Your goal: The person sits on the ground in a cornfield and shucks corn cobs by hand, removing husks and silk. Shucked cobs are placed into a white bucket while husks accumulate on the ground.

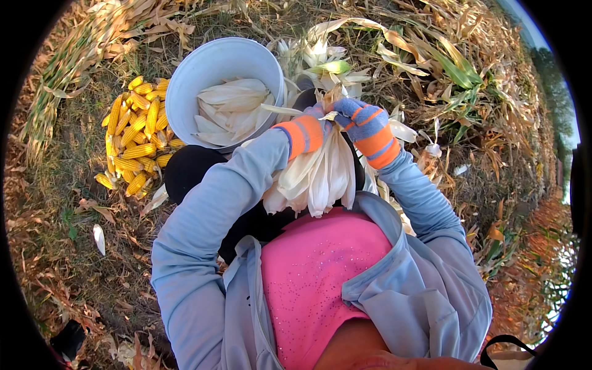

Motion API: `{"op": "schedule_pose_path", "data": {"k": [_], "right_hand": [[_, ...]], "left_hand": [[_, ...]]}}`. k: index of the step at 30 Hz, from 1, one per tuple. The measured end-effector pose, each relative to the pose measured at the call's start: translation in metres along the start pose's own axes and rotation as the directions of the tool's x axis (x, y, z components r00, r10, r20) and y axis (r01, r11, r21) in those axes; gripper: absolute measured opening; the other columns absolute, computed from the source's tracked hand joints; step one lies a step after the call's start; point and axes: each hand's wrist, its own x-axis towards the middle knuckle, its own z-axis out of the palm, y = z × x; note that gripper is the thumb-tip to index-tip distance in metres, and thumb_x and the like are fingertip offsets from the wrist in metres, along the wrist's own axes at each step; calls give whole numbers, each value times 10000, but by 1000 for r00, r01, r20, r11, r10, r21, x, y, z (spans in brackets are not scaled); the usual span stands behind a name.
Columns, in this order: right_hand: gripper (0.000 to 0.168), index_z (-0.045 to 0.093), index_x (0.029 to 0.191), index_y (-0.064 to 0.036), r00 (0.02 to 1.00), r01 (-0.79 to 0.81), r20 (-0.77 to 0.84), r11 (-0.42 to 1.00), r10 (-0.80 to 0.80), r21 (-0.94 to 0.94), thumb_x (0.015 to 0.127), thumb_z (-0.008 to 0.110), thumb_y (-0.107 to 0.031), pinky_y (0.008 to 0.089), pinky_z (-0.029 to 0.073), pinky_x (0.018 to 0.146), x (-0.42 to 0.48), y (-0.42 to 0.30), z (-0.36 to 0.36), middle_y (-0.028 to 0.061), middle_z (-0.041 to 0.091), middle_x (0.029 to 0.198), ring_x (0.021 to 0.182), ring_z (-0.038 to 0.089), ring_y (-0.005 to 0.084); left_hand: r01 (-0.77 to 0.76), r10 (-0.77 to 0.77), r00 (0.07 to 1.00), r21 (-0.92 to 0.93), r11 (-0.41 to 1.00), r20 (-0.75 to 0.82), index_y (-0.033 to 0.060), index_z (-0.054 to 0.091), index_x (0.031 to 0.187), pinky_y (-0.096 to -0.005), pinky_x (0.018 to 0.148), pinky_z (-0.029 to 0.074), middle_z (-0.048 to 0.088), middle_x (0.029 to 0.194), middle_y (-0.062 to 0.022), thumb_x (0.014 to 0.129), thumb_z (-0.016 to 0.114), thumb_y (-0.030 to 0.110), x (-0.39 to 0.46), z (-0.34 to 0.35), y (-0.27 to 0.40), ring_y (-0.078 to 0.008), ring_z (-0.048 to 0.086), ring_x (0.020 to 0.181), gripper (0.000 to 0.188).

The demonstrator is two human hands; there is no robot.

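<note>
Both of my hands wear knitted gloves in orange and blue-grey. A bundle of pale, dry corn husks (319,180) hangs down over my lap, its ends spread toward my chest. My left hand (303,132) grips the gathered top of the bundle from the left. Close beside it, my right hand (365,127) pinches a strip of husk at the same gathered end. The fingertips are partly hidden among the husks. A white plastic bucket (178,104), tilted in view, stands just beyond my left forearm. Loose husks (236,108) lie inside it.
A heap of husked yellow corn cobs (136,134) lies on the ground left of the bucket. More pale husks (323,55) lie beyond my hands. Dry stalks with some green leaves (455,69) spread at the upper right. My black-clad knee (192,171) is beside the bucket.
</note>
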Motion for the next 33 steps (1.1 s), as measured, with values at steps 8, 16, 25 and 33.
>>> {"op": "schedule_pose_path", "data": {"k": [8, 16, 25, 33], "right_hand": [[244, 577, 865, -113, 975, 213, -65, 977, -213, -7, 634, 575, -34, 369, 428, 717, 3, -6, 2, 85, 523, 857, 836, 508, 301], [309, 536, 897, -69, 969, 236, 24, 956, -244, 176, 615, 545, 58, 331, 454, 713, 6, -8, 0, 88, 543, 917, 867, 538, 289], [321, 506, 933, -62, 993, 107, -73, 963, -92, 249, 636, 541, 55, 325, 461, 696, -4, -5, 18, 109, 570, 917, 843, 562, 301], [390, 522, 950, -92, 992, 121, -59, 984, -114, 130, 587, 552, 47, 335, 463, 688, -23, 14, 27, 101, 565, 915, 838, 553, 303]], "left_hand": [[-65, 40, 997, -439, 896, -67, 63, 483, 1043, -306, 798, 423, 524, 1009, -88, 828, 468, 113, -25, -23, 72, -189, 493, 945, 221], [-166, 115, 981, -376, 912, -154, 89, 505, 1034, -274, 758, 424, 545, 990, -69, 826, 433, 96, -37, -27, 65, -159, 515, 904, 219], [-106, 116, 993, -224, 969, 32, 53, 464, 1107, -268, 798, 425, 522, 1022, -70, 787, 492, 67, -10, -10, 24, -140, 486, 968, 322], [133, -92, 985, -317, 939, 143, -44, 525, 1037, -295, 752, 424, 596, 907, -148, 768, 490, 154, -29, -59, 41, -209, 557, 833, 336]]}}
